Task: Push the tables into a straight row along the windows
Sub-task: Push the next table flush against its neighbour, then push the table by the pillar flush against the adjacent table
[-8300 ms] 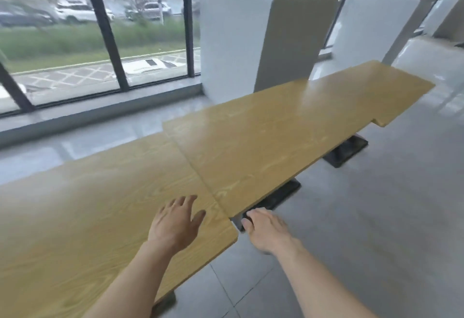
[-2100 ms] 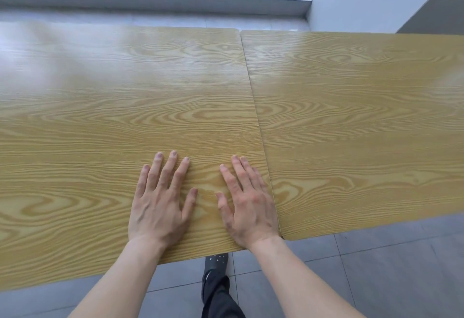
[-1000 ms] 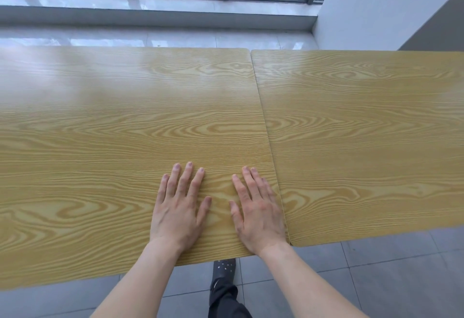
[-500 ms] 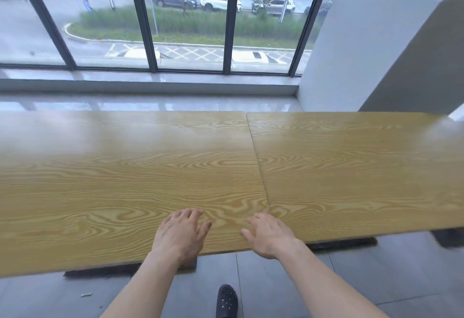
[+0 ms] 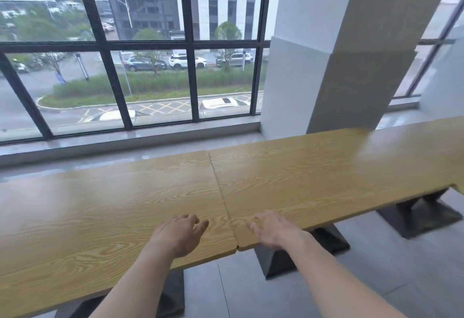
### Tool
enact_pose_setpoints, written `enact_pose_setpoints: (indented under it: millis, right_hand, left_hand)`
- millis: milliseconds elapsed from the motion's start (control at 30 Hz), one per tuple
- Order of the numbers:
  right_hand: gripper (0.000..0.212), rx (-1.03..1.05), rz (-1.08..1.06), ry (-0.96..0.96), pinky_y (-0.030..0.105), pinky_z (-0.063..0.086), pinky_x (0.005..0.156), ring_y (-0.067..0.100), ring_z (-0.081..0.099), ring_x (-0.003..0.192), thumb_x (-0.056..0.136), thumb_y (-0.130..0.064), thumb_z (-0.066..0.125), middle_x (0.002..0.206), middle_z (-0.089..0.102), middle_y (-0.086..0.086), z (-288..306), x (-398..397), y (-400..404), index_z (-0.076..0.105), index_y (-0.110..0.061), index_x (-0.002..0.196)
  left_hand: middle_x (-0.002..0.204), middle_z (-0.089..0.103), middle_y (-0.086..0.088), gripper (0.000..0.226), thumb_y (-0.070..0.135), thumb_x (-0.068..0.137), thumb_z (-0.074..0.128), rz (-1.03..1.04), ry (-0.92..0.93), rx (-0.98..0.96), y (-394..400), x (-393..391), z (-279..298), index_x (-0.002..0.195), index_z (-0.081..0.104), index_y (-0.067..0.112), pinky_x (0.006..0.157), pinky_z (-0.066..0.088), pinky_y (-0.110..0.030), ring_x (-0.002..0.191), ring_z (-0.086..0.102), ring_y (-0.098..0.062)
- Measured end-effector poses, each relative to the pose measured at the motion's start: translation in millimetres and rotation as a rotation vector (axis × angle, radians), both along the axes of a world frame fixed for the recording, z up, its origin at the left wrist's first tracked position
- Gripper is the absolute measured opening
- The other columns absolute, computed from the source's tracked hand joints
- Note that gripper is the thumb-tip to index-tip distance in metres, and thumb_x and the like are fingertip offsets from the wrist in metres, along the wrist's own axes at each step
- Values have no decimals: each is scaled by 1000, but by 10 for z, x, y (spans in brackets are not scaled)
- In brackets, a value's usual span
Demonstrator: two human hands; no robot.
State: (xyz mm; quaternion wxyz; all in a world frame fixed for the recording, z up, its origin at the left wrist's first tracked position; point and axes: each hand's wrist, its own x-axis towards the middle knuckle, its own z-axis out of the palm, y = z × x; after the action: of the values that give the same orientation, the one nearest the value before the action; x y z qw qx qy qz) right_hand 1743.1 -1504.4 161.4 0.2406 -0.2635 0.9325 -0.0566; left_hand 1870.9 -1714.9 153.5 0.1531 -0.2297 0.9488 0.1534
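1. Soft, even daylight enters through the windows [image 5: 150, 66]; the room is bright.
2. A pale glare washes the table [image 5: 391, 147] at far right and the left table [image 5: 62, 192] near the glass.
3. Wide-angle bending curves the window frames and pillar [image 5: 339, 54].
4. Motion blur softens the right edge and both hands.

Yellow woodgrain tables [image 5: 150, 204], blk bases [image 5: 276, 260]

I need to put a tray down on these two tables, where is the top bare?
Both tops show bare wood. The left table is free from the seam leftward, beyond the left hand at its near edge. The right table is free from the seam toward the pillar. Only the near edge beside the seam is crowded, by the left hand and the right hand.
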Motion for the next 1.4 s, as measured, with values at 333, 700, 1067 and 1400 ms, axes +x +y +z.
enact_pose_setpoints:
  millis: [333,700,1067,1400]
  right_hand:
    - [61,-24,-168,89,46,33,117,31,37,145,104,-55,31,162,35,4,441,-838,2357,36,-20,155]
    - [61,22,-569,123,43,39,112,31,45,140,104,-55,31,153,47,11,384,-1396,5317,47,-12,146]
    - [61,93,-850,138,38,37,113,28,42,143,104,-56,33,156,44,7,275,-2223,7416,45,-16,148]
    - [62,141,-1010,144,36,31,118,26,37,147,104,-55,33,161,38,6,512,-3450,8971,39,-18,153]
  left_hand:
    - [151,49,2,64,65,101,20,-236,71,-34,2094,-1303,288,146,47,30,113,35,-43,140,42,-23]
    - [143,53,2,56,59,104,17,-630,64,-33,4779,-2798,332,138,51,30,108,36,-42,134,47,-24]
    - [152,48,7,62,63,102,19,-931,113,41,7145,-4368,87,148,46,32,115,33,-40,139,44,-20]
    - [143,54,6,61,63,102,19,-1069,151,118,8971,-6051,114,145,48,31,110,37,-41,132,48,-20]
